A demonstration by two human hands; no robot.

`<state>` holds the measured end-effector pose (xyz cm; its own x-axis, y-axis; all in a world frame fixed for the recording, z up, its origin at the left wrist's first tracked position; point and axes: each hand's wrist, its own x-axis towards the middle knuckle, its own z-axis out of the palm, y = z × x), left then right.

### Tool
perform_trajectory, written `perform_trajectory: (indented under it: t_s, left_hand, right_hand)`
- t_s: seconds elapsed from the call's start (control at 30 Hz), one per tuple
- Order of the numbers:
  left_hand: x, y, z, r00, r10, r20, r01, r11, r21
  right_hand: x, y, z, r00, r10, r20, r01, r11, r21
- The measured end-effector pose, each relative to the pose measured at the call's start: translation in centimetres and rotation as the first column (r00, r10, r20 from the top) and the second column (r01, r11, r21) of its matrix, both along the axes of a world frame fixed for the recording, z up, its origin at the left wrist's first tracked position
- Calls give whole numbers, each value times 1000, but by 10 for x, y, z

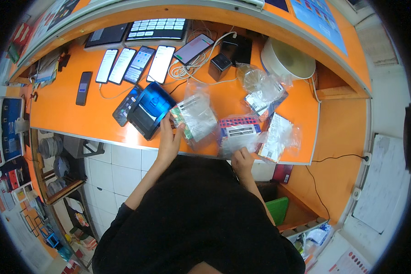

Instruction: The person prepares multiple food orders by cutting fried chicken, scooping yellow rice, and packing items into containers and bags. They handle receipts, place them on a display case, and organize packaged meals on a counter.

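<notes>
My left hand (169,138) is at the table's front edge, between a blue and black device (152,109), possibly a small label printer, and a clear plastic bag (197,118) with labelled packets. Its index finger lies against the device's side and its thumb against the bag's left edge. Whether it grips either is unclear. My right hand (242,162) has its fingers curled on the lower end of a second plastic bag (239,133), which holds a blue and red packet. Right of it lies a third bagged packet (276,137), and a fourth (265,97) sits farther back.
Several lit phones (123,65) stand in a row at the back of the orange table (68,118). White cables (188,72) coil beside a black cube-shaped box (220,65). A white bucket (287,60) occupies the back right. A tablet (157,29) rests under the overhead shelf (212,17).
</notes>
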<state>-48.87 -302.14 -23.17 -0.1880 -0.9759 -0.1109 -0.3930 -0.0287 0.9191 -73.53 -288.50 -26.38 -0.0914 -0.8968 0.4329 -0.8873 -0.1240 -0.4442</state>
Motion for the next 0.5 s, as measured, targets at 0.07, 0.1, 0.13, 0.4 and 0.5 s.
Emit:
perform_trajectory:
  t_s: [0.07,0.1,0.13,0.4,0.5]
  left_hand:
    - [0,0,0,1000,6,-4,-6,1000,8]
    - [0,1,0,999,11,-30,-11,1000,2]
    - [0,1,-1,1000,9,5,-9,1000,4]
    - [5,0,-16,997,5,-75,-2,999,38]
    - [6,0,-23,993,4,-122,-1,1000,21]
  right_hand:
    - [4,3,-2,1000,1,4,-1,1000,-24]
    - [5,4,-4,1000,2,23,-2,999,-33]
    - [6,4,-5,999,-12,47,12,1000,-8]
    - [-11,-24,58,996,-70,62,76,992,-101]
    - [-54,-55,144,936,-238,261,303,920,-247]
